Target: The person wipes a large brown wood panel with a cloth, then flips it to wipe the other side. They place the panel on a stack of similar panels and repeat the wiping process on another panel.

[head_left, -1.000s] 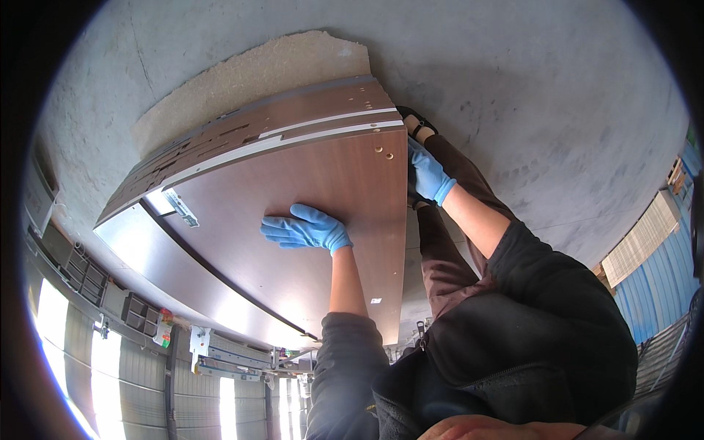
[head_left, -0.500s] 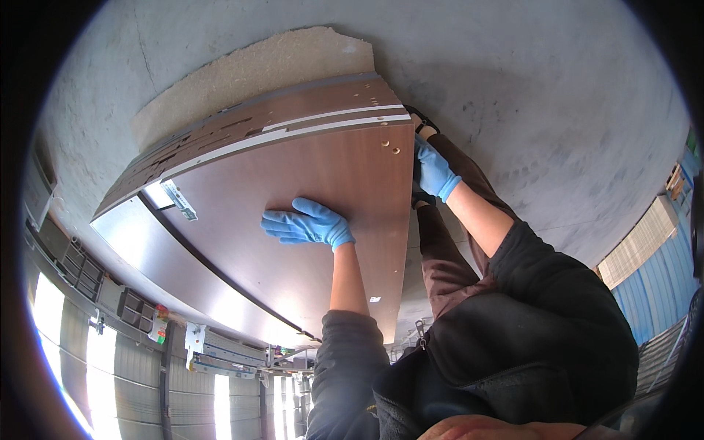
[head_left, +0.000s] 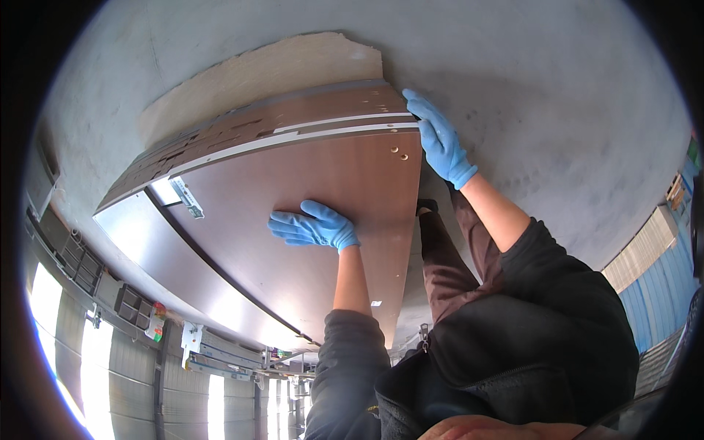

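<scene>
A large brown wood-grain panel (head_left: 352, 180) lies on top of a stack of similar boards (head_left: 249, 121). My left hand (head_left: 315, 226), in a blue glove, rests flat on this panel with its fingers stretched and the thumb apart. Beside the right end of the stack, near its far corner, is my right hand (head_left: 441, 143), also gloved in blue. Its fingers are extended along the boards' end, and I see nothing held in it. Two small round holes (head_left: 399, 153) show near that corner. A metal fitting (head_left: 188, 198) sits by the panel's far left part.
A rough-edged tan sheet (head_left: 271, 70) lies on the grey floor (head_left: 557, 95) beyond the stack. Past the panel's dark gap is a shiny strip (head_left: 147, 224). Grey crates (head_left: 134, 309) and racking stand at left; blue corrugated sheeting (head_left: 645, 293) is at right.
My right hand has moved up along the stack's end to the far corner, its fingers now extended. My left hand stays flat on the panel. The view has shifted slightly.
</scene>
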A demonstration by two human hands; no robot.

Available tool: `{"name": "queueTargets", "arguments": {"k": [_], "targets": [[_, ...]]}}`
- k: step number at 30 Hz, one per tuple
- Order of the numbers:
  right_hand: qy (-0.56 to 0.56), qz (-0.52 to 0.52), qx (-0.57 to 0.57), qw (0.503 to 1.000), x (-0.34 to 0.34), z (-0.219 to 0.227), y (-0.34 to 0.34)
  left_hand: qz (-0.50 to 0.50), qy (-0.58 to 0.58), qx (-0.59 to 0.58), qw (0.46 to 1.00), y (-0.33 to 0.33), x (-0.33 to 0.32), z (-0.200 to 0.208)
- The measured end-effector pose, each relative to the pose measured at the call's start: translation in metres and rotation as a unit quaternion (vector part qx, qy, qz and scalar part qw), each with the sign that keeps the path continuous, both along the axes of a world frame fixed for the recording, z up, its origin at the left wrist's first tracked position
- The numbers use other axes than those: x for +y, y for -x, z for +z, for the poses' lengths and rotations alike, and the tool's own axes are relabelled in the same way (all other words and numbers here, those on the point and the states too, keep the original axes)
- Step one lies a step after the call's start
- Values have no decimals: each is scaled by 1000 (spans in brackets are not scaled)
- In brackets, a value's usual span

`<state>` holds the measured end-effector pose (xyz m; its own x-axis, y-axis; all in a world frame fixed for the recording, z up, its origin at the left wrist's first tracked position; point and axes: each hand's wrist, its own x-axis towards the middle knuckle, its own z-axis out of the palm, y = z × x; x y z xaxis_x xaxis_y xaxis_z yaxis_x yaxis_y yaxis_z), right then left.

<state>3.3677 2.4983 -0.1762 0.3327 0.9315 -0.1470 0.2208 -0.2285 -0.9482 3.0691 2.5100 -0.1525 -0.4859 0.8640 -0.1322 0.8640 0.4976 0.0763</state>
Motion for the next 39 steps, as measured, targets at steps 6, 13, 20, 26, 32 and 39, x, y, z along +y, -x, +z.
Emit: {"name": "queueTargets", "arguments": {"k": [6,13,20,26,32,39], "targets": [[41,230,-166,958,53,21,4,-4,-7,-15,1000,-3,2,5],[44,215,-188,957,52,23,16,-2,-11,-13,1000,-2,2,4],[42,231,-185,954,54,24,14,12,2,-21,1000,-3,2,5],[31,224,-195,954,53,25,15,18,8,-33,999,-3,2,6],[37,230,-190,954,55,25,14,15,-1,-41,999,-2,2,6],[19,249,-219,943,58,25,13,-5,-17,-37,999,-2,3,10]]}}
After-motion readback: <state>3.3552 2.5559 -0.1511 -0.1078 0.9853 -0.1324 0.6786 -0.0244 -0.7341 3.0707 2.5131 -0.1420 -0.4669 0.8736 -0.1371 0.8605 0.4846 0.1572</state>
